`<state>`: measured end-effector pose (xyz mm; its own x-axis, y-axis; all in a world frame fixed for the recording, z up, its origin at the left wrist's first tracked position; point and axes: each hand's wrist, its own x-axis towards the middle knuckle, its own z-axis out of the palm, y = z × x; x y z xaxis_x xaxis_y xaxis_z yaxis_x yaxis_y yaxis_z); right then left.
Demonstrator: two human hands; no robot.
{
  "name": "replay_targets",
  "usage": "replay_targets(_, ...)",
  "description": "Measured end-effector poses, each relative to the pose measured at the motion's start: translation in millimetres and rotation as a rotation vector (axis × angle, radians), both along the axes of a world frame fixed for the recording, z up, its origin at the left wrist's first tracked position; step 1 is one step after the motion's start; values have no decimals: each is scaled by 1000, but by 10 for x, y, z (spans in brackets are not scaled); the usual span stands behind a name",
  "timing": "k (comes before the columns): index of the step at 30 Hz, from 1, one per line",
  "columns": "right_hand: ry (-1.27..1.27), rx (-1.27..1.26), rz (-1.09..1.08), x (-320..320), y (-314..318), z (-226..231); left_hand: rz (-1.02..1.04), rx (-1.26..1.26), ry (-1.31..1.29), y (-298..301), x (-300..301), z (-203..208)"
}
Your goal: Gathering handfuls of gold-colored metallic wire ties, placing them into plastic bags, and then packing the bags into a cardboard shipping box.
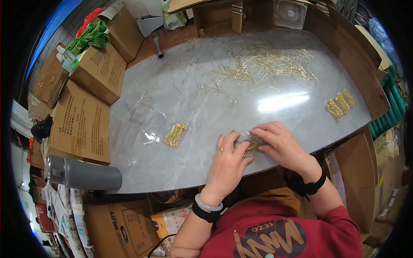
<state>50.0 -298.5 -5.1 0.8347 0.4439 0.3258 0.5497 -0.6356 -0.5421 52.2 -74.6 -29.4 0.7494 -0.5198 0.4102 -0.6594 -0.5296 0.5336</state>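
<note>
Near the table's front edge, my left hand [226, 162] and my right hand [285, 148] close in from both sides on a bundle of gold wire hooks [249, 147]. The fingers of both hands curl around it and cover part of it; something clear and shiny shows at its far side. To the left, another bundle of gold hooks [175, 134] lies beside flat clear plastic bags [151, 124]. Loose gold wire hooks [269, 64] are heaped and scattered across the far part of the table. Several small hook bundles [342, 103] lie side by side at the right.
A grey bottle [86, 173] lies at the table's left edge, by stacked cardboard boxes [81, 122]. A dark tube [158, 46] lies at the far left. Cardboard walls [344, 51] border the right side, and a white fan [290, 15] stands at the back.
</note>
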Motion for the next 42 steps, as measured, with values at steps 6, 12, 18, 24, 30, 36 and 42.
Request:
replay_targets(6, 166, 324, 43, -48, 353, -93, -14, -112, 43, -13, 32, -60)
replay_targets(12, 134, 355, -184, -198, 204, -37, 5, -7, 21, -27, 34, -16)
replay_targets(18, -10, -116, -313, -430, 11, 46, 3, 5, 94, 0, 12, -6)
replay_targets(24, -35, 64, -278, -270, 197, -59, 24, -59, 31, -31, 6, 38)
replay_targets(30, 144, 501, -350, -400, 368, -114, 43, -49, 33, -10, 0, -31)
replay_targets(36, 227, 460, -151, -322, 394, -95, 32, -77, 56, 6, -1, -62)
replay_targets(42, -43, -77, 174, 125, 77, 21, 12, -117, 81, -5, -8, -28)
